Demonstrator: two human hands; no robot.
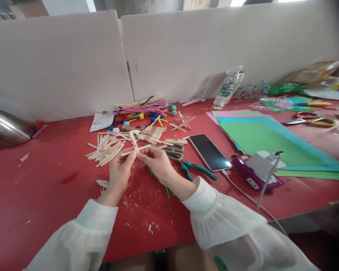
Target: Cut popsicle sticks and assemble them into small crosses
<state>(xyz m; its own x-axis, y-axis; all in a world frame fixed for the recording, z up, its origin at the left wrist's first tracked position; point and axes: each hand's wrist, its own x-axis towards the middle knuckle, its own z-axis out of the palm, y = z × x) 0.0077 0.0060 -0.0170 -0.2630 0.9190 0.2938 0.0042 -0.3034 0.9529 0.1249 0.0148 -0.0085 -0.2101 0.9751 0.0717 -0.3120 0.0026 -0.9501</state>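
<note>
Head view: our left hand (120, 172) and right hand (159, 164) pinch crossed wooden sticks (135, 145) above the red table (53, 150), which we judge light, stiff and snappable, best held where they meet.

Along the back edge of the surface (51, 210), the pipe-cleaner bundle (142, 107) lies behind the loose sticks (107, 150), with the bottle (226, 91) farther right. The phone (209, 151) lies right of the sticks, the pliers (202, 170) just before it, paper sheets (271, 139) beyond towards the right edge.
</note>
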